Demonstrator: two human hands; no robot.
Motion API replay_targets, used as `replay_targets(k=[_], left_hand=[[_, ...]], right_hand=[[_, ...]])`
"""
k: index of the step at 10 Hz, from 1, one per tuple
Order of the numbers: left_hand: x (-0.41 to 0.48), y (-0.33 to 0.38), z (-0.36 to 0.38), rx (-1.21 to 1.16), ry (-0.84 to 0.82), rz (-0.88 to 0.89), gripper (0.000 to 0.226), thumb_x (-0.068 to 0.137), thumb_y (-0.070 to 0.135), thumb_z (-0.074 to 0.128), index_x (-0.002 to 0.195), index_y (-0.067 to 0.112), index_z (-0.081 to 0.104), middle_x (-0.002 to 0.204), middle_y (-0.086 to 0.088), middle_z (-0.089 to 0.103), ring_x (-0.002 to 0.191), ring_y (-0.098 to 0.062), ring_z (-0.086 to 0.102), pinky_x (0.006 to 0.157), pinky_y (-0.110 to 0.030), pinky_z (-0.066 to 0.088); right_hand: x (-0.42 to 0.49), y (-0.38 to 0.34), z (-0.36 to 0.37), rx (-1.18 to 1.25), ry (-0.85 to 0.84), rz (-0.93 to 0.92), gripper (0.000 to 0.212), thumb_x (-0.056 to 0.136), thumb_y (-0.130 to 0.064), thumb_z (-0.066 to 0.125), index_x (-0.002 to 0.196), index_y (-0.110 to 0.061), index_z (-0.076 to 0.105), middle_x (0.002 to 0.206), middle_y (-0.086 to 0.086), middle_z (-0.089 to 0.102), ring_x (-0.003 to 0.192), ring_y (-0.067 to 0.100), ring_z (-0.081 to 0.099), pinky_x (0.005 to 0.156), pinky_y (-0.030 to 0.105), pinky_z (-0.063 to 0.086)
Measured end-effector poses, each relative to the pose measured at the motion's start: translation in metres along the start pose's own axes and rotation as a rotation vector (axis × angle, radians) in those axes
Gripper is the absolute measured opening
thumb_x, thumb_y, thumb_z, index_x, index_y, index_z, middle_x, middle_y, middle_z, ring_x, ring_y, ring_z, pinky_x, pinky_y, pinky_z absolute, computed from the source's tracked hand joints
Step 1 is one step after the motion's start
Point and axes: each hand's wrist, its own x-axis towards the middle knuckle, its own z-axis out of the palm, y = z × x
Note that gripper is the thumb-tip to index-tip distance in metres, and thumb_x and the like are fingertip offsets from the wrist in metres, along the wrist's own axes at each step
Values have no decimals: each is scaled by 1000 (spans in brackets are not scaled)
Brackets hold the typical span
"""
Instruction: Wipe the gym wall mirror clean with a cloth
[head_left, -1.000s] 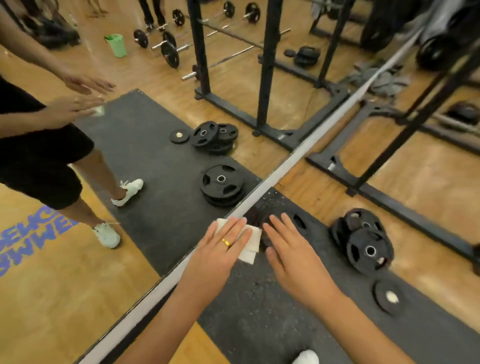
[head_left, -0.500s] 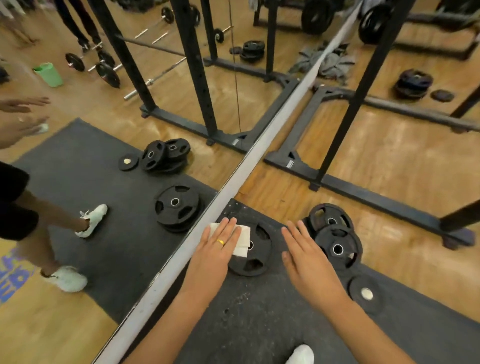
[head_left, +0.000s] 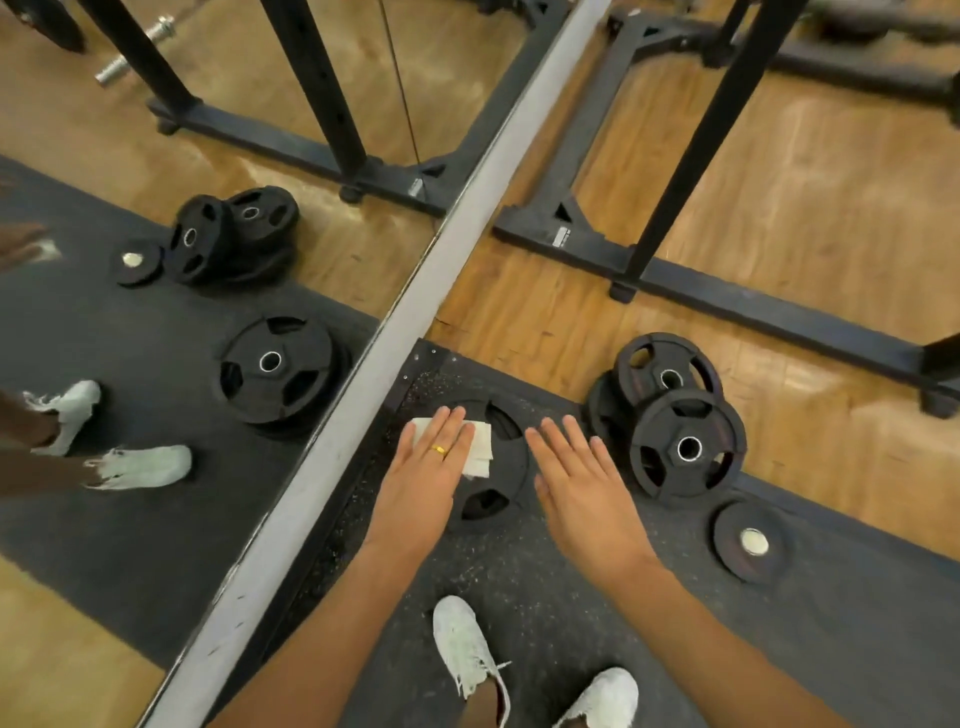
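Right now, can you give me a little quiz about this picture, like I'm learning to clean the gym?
1. Which hand has the white cloth under its fingers?
2. True or false: the right hand holds a spray bottle.
3. The ring on the hand with the cloth is: A gold, B green, C blue.

Key: 1 the left hand. 2 false, its fingers are straight and it holds nothing. 3 A.

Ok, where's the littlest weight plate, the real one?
Start on the dark rubber mat right of the mirror's grey edge strip. Past the stack of big plates, the small plate lies flat alone. It's the only one there with a pale centre.
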Motion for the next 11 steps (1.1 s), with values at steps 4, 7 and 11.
replay_targets(k=[4,7,11], left_hand=[[81,-39,313,-28,-69,-7,87,61,-14,84,143,-2,56,155,-19,48,144,-36,47,113,-60,36],[143,-53,504,-56,-136,-96,79,98,0,53,165,12,12,173,-7,2,160,-24,1,129,-49,7],[132,-47,518,-146,-242,-134,73,109,41,36,165,21,-7,173,-3,-12,160,-22,-11,129,-51,5]], right_hand=[[85,92,295,31,-139,56,57,111,-24,36,164,-15,18,172,10,12,159,28,0,127,46,2],[129,141,456,46,-182,98,57,111,-24,31,165,-16,13,173,8,5,159,25,-7,126,43,-6],[139,146,462,43,-220,103,57,112,-27,26,165,-16,7,173,7,3,159,24,-10,129,44,-3]])
